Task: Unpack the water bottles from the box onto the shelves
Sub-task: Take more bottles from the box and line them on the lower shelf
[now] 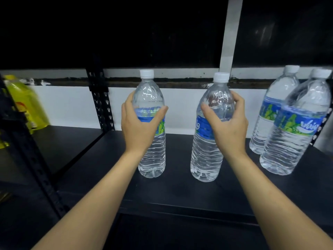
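Carrying four upright water bottles: the black shelf (180, 193). Standing at its right end, just beside each other: the pair of bottles (292, 150). Standing near its middle, back from the front edge, well apart, long axes vertical, bases seemingly resting on it: the left bottle (152, 156) and the right bottle (205, 159). Gripping one each at label height: the left hand (138, 129), the right hand (229, 129). Curling round the bodies: fingers (238, 99) behind, thumbs in front. Likely needing only letting go and drawing straight back.
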Motion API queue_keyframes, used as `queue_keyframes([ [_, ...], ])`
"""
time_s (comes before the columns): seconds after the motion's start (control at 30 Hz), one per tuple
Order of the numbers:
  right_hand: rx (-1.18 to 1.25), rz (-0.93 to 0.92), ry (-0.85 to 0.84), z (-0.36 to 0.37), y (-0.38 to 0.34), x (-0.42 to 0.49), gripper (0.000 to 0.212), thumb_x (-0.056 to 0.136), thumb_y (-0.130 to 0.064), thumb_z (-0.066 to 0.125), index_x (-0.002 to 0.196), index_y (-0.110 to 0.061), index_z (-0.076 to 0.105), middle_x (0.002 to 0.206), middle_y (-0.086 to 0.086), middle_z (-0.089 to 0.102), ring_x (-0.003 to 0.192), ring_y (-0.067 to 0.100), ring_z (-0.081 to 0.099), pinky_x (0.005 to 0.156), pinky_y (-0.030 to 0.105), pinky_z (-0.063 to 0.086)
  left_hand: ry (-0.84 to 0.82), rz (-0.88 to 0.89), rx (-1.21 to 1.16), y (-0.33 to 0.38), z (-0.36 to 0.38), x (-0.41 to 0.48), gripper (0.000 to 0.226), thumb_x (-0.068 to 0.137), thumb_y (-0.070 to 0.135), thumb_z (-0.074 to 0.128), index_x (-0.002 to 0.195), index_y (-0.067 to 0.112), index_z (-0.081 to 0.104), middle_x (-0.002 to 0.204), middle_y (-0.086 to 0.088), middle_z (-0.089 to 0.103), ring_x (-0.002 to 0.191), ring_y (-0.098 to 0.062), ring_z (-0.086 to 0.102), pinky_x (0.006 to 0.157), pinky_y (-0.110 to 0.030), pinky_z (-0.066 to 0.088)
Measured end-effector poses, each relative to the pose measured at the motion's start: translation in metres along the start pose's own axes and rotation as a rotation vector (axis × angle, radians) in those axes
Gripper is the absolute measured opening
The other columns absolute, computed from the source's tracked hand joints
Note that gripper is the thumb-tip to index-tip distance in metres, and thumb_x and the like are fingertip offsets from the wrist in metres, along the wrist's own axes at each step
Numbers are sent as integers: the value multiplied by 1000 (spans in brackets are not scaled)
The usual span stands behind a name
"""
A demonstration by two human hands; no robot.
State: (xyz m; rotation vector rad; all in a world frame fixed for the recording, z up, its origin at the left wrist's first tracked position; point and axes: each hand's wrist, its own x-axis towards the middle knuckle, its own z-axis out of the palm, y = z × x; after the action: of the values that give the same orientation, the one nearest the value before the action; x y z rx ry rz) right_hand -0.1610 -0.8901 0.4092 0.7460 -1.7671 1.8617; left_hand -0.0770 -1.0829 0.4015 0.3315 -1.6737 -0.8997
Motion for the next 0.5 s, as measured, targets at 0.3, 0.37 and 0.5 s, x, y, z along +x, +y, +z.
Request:
queue_keyframes([
  [0.3, -20, 38, -110, -26, 26, -27, 70, 94, -41, 70, 154, -30, 35, 130, -19, 64, 114, -8, 64, 93, 11, 49, 178, 416, 286, -18, 13, -71, 64, 89, 24, 77, 144, 9, 46, 155, -15, 42, 149, -34, 31, 122, -45, 25],
  [0.37, 8, 97, -138, -33, 40, -44, 70, 94, -43, 67, 156, -32, 34, 131, -23, 64, 118, -7, 63, 98, 15, 48, 75, 599, 259, -22, 24, -91, 53, 90, 15, 73, 138, 8, 50, 149, -15, 47, 144, -37, 38, 121, -47, 30],
  [0.5, 34, 197, -180, -46, 59, -77, 62, 93, -43, 59, 152, -31, 42, 127, -29, 66, 122, -9, 61, 96, 9, 48, -325, 156, -61, -19, 49, -128, 46, 98, 17, 64, 142, 14, 50, 140, 3, 57, 130, -11, 56, 110, -42, 47],
])
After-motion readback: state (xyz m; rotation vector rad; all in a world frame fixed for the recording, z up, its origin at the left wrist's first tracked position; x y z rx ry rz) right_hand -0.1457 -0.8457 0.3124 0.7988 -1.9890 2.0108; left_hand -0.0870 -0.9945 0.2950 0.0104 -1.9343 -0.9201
